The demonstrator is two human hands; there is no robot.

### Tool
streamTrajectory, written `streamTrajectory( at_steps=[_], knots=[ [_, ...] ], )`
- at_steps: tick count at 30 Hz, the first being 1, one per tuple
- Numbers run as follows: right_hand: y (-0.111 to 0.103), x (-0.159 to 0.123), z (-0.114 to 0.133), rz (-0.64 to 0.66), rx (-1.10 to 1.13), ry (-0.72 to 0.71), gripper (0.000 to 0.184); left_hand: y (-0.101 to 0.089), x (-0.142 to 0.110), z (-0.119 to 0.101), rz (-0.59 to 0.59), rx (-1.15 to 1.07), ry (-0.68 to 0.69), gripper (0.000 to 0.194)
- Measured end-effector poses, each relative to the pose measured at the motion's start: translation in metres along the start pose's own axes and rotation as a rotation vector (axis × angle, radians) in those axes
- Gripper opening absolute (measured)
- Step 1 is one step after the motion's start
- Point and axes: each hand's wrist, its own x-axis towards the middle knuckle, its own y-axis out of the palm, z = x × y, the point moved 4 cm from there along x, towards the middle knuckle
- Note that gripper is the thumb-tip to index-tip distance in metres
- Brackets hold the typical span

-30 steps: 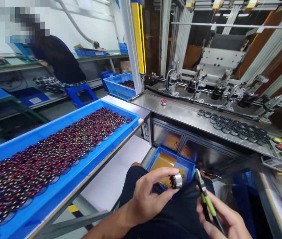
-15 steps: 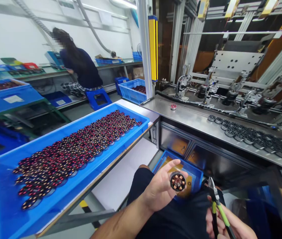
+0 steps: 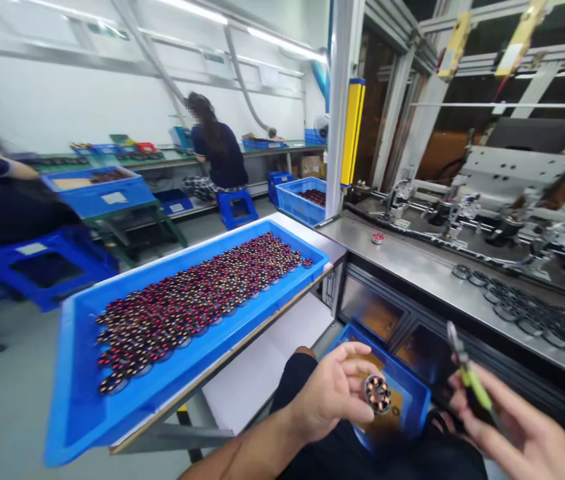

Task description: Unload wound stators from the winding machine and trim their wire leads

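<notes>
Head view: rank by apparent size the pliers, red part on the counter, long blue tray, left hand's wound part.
Long blue tray
Pliers
Wound part
Red part; it is farther away, so its true size is unsure.

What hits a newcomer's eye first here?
Probably the blue tray at centre-left, crowded with stators. Then the left hand at lower centre, holding a copper-wound stator, and the right hand at lower right, holding green-handled pliers. At right, dark rings sit on the steel ledge.
</notes>
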Motion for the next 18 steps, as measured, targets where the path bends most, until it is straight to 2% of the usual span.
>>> streamTrajectory(
  at_steps=[3,5,8,9,10,13,15,18],
  knots=[
    [-0.03,0.099,0.032,-0.158,-0.474,-0.235,0.064,-0.02,-0.019,-0.036,-0.035,0.206,0.064,0.077],
    [-0.037,0.164,0.042,-0.195,-0.815,-0.214,0.067,-0.034,-0.031,-0.072,-0.075,0.405,0.136,0.071],
    [-0.027,0.236,0.041,-0.129,-0.942,-0.195,0.062,-0.063,-0.033,-0.139,-0.23,0.951,0.304,0.062],
    [-0.021,0.252,0.038,-0.106,-0.948,-0.202,0.06,-0.075,-0.027,-0.161,-0.294,1.16,0.365,0.059],
    [-0.013,0.264,0.033,-0.094,-0.961,-0.211,0.059,-0.088,-0.018,-0.18,-0.341,1.263,0.398,0.058],
    [0.005,0.285,0.019,-0.131,-0.99,-0.253,0.061,-0.134,0.024,-0.22,-0.432,1.434,0.432,0.053],
    [0.011,0.292,0.009,-0.171,-1.001,-0.274,0.063,-0.163,0.057,-0.228,-0.44,1.545,0.416,0.043],
    [0.012,0.299,-0.001,-0.187,-1.017,-0.301,0.062,-0.193,0.103,-0.218,-0.391,1.687,0.369,0.028]
  ],
)
